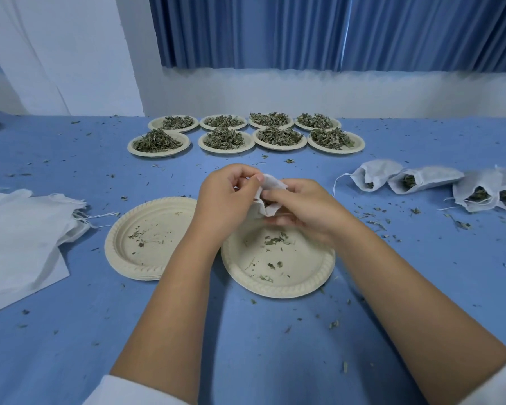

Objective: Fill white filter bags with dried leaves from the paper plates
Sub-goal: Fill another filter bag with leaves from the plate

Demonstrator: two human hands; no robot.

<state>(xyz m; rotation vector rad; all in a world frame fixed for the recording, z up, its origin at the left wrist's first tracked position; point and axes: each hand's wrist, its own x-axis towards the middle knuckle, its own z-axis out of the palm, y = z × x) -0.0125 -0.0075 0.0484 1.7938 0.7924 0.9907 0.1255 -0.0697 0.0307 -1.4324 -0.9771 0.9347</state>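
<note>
Both hands hold one white filter bag [270,182] above the table's middle. My left hand [227,194] pinches the bag's upper edge. My right hand [301,206] grips the bag from the right, its fingertips at the bag's mouth, where dark leaves show. Right below the hands lies a paper plate [278,285] with only a few leaf scraps on it. A second nearly bare plate [146,238] lies to its left. Several plates heaped with dried leaves [158,141] stand in two rows at the back.
A stack of flat white bags [21,238] with loose strings lies at the left. Several filled bags [376,176] lie on their sides at the right. Leaf crumbs are scattered over the blue tablecloth [246,346]. A wall and blue curtain stand behind the table.
</note>
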